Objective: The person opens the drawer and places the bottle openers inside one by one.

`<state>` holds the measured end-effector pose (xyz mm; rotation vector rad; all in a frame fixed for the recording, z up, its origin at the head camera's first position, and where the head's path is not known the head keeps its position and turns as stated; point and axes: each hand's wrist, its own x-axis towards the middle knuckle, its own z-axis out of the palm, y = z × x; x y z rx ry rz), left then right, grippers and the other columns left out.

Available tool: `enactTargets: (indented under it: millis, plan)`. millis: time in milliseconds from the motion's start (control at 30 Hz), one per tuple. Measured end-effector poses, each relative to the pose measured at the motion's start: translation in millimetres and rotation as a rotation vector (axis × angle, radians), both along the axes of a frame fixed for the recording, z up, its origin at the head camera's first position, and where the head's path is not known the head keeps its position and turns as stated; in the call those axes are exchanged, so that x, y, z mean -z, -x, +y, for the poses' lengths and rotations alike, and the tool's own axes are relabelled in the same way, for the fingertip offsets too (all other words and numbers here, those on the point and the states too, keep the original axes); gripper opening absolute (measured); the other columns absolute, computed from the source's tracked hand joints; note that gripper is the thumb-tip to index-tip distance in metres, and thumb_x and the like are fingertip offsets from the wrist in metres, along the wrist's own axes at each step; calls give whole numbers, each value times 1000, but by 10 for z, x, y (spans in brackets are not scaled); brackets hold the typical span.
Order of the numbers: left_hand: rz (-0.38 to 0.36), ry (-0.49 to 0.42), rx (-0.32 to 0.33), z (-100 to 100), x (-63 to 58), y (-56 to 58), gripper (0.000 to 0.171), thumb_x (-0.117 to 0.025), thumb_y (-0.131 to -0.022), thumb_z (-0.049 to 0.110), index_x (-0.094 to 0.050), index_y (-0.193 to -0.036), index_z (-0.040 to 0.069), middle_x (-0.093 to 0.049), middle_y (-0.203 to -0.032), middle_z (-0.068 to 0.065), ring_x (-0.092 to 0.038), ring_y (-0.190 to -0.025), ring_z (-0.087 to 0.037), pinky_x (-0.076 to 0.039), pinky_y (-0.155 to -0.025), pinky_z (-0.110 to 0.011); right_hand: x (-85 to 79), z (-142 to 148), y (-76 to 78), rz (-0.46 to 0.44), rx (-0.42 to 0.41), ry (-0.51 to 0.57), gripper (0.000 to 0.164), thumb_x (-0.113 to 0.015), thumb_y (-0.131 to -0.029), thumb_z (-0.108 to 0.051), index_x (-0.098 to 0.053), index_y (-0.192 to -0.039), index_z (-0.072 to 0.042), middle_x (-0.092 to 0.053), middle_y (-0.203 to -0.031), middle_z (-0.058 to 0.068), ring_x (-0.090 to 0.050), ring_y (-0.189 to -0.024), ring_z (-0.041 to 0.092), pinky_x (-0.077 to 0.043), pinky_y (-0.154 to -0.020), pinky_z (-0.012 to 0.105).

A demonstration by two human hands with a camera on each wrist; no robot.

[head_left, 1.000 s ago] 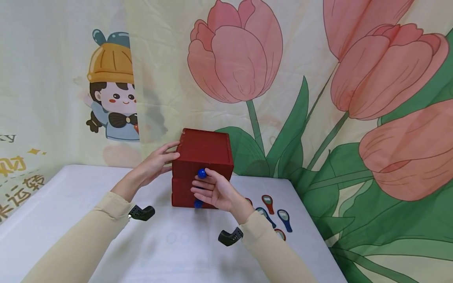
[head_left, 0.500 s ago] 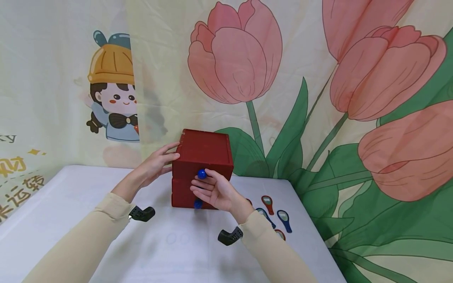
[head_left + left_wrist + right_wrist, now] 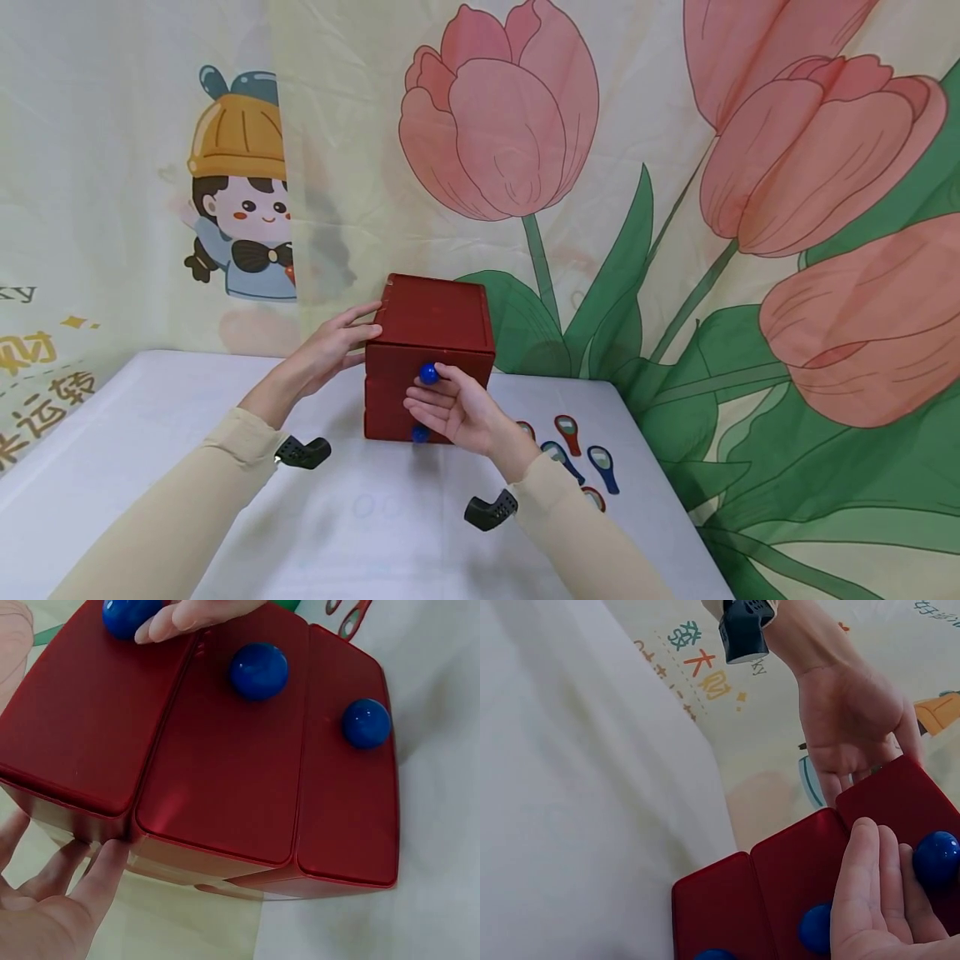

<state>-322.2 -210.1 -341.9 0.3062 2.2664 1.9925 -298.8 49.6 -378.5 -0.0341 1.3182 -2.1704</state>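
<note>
A dark red drawer box (image 3: 435, 312) stands on the white table, its drawer fronts carrying round blue knobs. My right hand (image 3: 461, 408) is at the top drawer (image 3: 82, 712), pinching its blue knob (image 3: 429, 373) between thumb and fingers; the lower fingers extend straight across the front. In the left wrist view that drawer stands slightly forward of the middle drawer (image 3: 225, 765); the bottom drawer (image 3: 349, 802) lies beyond. My left hand (image 3: 326, 350) rests with spread fingers against the box's left side near the top. The right thumb is hidden in the right wrist view.
Several small magnifying glasses (image 3: 602, 468) with red or blue frames lie on the table (image 3: 337, 533) to the right of the box. A printed cloth backdrop (image 3: 337, 167) hangs behind the table. Each wrist wears a black camera mount (image 3: 303, 452).
The top knob and my right hand have shifted slightly toward me, the top drawer coming out a little. My left hand stays against the side of the box.
</note>
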Motion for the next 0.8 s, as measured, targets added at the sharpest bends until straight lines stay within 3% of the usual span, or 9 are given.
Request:
enactTargets:
  millis: [500, 800]
  plan:
    - [16, -7, 19, -31, 18, -13, 76, -55, -110, 34, -15, -173, 22, -24, -174, -20, -34, -155, -45, -28, -126, -63, 16, 57, -174, 58, -49, -39, 57, -63, -106, -45, -66, -139, 1, -70, -136, 20, -72, -122, 32, -57, -103, 37]
    - [-2, -44, 26, -30, 7, -3, 73, -54, -111, 32, -17, -172, 23, -36, -168, -21, -40, -152, -43, -29, -126, -59, 63, 102, -271, 65, -66, -27, 58, -65, -104, -45, -66, -137, 2, -71, -135, 21, -74, -119, 30, -56, -105, 38]
